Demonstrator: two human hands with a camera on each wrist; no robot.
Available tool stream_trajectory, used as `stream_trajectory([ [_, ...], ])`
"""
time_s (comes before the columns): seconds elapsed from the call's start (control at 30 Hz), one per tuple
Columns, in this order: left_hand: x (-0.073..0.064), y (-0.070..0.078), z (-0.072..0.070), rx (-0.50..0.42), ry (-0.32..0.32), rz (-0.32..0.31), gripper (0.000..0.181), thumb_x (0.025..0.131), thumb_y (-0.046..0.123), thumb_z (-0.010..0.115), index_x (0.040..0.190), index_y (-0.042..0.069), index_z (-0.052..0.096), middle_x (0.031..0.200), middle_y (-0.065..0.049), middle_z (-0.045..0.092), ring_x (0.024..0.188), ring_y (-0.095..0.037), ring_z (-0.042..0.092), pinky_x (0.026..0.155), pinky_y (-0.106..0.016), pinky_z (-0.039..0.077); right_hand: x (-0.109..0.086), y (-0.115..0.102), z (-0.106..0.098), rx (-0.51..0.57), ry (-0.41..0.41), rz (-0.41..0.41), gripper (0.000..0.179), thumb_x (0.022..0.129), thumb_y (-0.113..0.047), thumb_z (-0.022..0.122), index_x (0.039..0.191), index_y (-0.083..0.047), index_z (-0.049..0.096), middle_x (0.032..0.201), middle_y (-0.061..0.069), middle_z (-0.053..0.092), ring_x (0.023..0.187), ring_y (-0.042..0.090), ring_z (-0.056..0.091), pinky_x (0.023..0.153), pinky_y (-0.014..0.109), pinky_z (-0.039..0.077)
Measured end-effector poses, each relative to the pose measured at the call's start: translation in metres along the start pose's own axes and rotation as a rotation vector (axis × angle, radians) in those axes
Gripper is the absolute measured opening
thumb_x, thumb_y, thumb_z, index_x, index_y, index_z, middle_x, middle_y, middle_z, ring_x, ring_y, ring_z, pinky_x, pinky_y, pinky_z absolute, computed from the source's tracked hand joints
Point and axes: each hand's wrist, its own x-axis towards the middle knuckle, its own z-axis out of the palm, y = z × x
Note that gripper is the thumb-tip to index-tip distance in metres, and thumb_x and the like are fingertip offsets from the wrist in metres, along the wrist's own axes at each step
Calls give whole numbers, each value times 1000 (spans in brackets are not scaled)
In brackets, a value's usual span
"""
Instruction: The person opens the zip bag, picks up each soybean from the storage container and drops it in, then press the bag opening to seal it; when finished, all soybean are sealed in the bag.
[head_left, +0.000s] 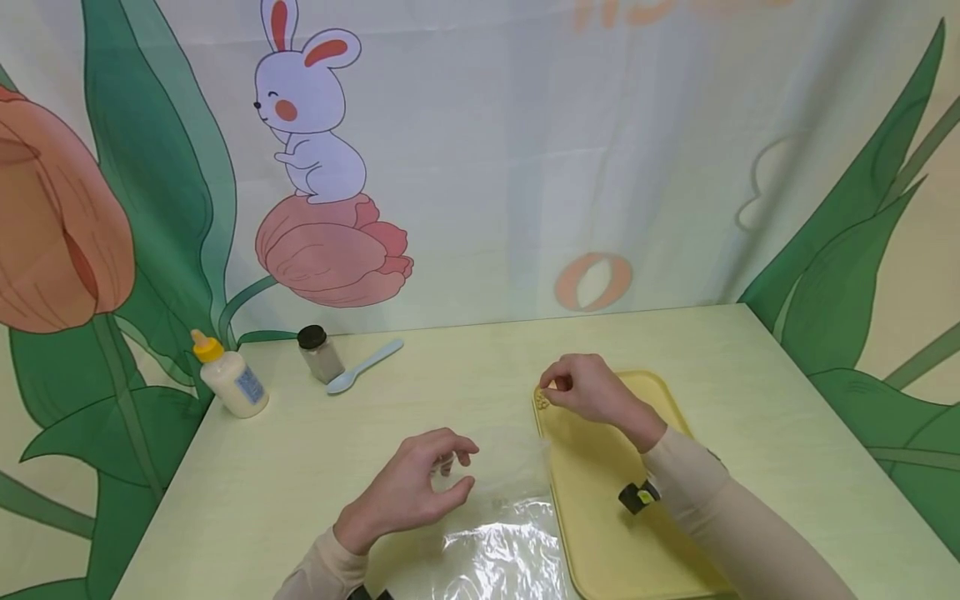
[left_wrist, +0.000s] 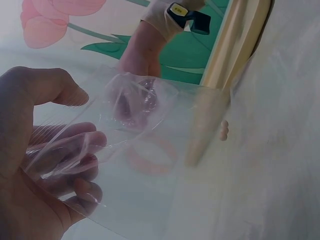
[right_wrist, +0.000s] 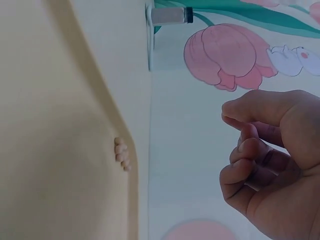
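Note:
My left hand (head_left: 416,483) holds a thin clear plastic bag (left_wrist: 145,125), its fingers curled at the bag's ridged edge and showing through the film. Thumb and fingers stand apart. Above the far left corner of a yellow tray (head_left: 607,500) hovers my right hand (head_left: 588,390), thumb and index finger drawn together, the other fingers curled. Nothing shows between its fingertips. A small cluster of tan, bead-like pieces (right_wrist: 121,154) lies in that tray corner, just below the right fingertips and apart from them in the right wrist view.
Shiny clear plastic (head_left: 502,554) lies on the table at the near edge, left of the tray. Further back left stand a white glue-like bottle (head_left: 236,383) with a yellow cap and a black-lidded jar (head_left: 321,357). Beside the jar lies a light blue spoon (head_left: 366,367). A printed curtain hangs behind.

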Motion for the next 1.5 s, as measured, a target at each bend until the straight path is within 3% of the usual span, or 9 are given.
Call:
stream_trajectory([
  [0.43, 0, 0, 0, -9, 6, 1, 28, 79, 13, 73, 106, 13, 66, 87, 10, 62, 66, -15, 56, 59, -27, 51, -12, -30, -10, 10, 46, -107, 6, 84, -12, 72, 89, -10, 75, 67, -8, 51, 59, 5, 45, 55, 21, 42],
  [0.8, -1, 0, -2, -9, 7, -9, 28, 79, 13, 74, 106, 14, 66, 87, 11, 61, 67, -3, 51, 60, -26, 50, -24, -60, -19, 34, 87, -193, 7, 82, -10, 74, 88, -14, 75, 68, -11, 50, 59, 2, 45, 56, 20, 43],
  [0.97, 0, 1, -3, -11, 8, -2, 28, 79, 12, 73, 106, 14, 66, 87, 11, 61, 67, -2, 51, 60, -26, 50, -29, -71, -21, 52, 74, -223, 7, 82, -10, 74, 88, -15, 74, 68, -11, 50, 60, 1, 44, 56, 20, 43],
  [1.2, 0, 1, -4, -18, 2, -21, 29, 79, 12, 73, 106, 14, 66, 87, 11, 61, 67, -11, 55, 61, -28, 51, -34, -79, -18, 75, 37, -269, 7, 84, -10, 73, 89, -15, 74, 69, -10, 52, 60, 1, 44, 56, 18, 43],
  [1.5, 0, 2, -3, -16, 4, -17, 29, 79, 12, 74, 106, 14, 66, 86, 11, 61, 67, -7, 53, 60, -28, 51, -41, -88, -12, 78, 13, -338, 8, 85, -10, 72, 90, -16, 74, 71, -8, 53, 62, 3, 46, 56, 17, 43],
])
